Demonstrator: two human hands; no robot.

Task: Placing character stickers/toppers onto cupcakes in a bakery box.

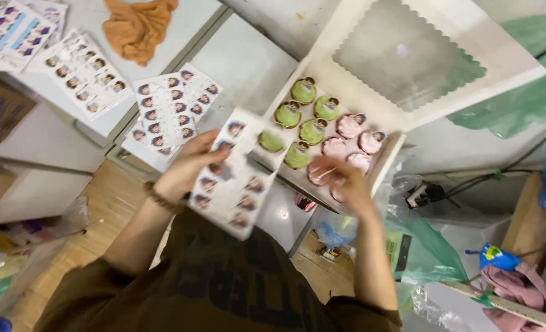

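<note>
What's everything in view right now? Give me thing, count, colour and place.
Cupcake box: one, white, lid open, centre.
Green cupcakes: six, box's left part.
Pink cupcakes: about five, some hidden, box's right part.
Held topper sheet: one, white with small round pictures.
Other topper sheets: several, counter, upper left.
Cloth: one, orange, top.
Plastic bag: green, lower right.
Pink fabric: far right.
Left hand: grips the held sheet, beaded bracelet on the wrist.
Right hand: blurred, over the pink cupcakes.

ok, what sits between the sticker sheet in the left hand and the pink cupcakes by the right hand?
Head view: the green cupcakes in the white box lie between the sticker sheet and the pink cupcakes.
</note>
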